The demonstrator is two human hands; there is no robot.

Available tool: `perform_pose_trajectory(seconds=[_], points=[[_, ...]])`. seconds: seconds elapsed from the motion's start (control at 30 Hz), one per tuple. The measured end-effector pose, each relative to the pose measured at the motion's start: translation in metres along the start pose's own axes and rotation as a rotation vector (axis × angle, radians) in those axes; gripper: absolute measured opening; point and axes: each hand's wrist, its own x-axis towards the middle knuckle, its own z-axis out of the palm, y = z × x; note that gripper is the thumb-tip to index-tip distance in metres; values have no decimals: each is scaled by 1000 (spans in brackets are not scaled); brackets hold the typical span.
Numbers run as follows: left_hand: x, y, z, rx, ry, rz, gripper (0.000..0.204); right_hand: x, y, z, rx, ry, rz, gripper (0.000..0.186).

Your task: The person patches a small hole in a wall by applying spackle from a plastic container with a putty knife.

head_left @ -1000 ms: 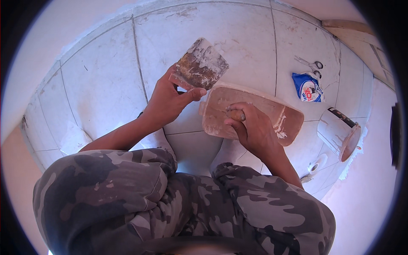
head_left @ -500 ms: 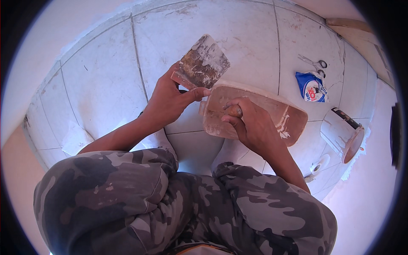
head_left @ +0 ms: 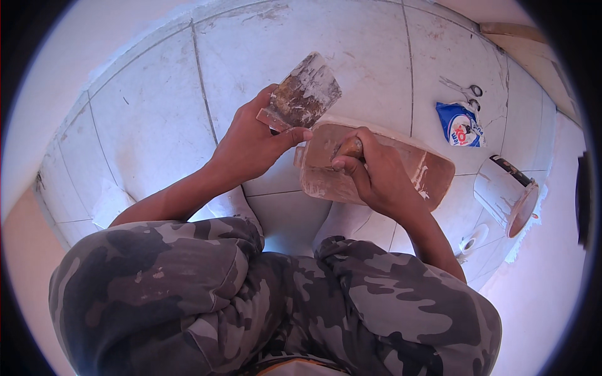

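Note:
My left hand (head_left: 251, 141) grips a wide putty knife (head_left: 308, 93) by its edge. Its square blade points up and away, smeared with dried white and brown residue. Just right of it, my right hand (head_left: 384, 182) is wrapped round the rounded wooden handle (head_left: 352, 148) of a tool held over a tub. The far end of that tool is hidden, so its kind does not show. The oblong tub (head_left: 434, 164) sits on the floor before my feet, brownish inside with white streaks of paste at its right end. My left thumb lies close to its left rim.
To the right on the tiled floor (head_left: 301, 37) lie scissors (head_left: 467, 89) and a blue-and-white packet (head_left: 461, 127). A paint-stained white bucket (head_left: 501, 191) is on its side near the right wall, with a roll of tape (head_left: 475, 238) beside it. A white lump (head_left: 113, 203) rests at left.
The putty knife in my left hand has tilted and its blade looks narrower. My right hand has shifted slightly right and up with the handle.

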Motion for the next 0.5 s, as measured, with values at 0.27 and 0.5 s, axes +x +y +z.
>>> perform_pose_trajectory(seconds=[0.27, 0.5], points=[[-2, 1, 1, -63, 17, 7, 58, 7, 2, -13, 145, 23, 3, 27], [-2, 0, 2, -79, 14, 8, 57, 13, -3, -21, 198, -32, 68, 29]])
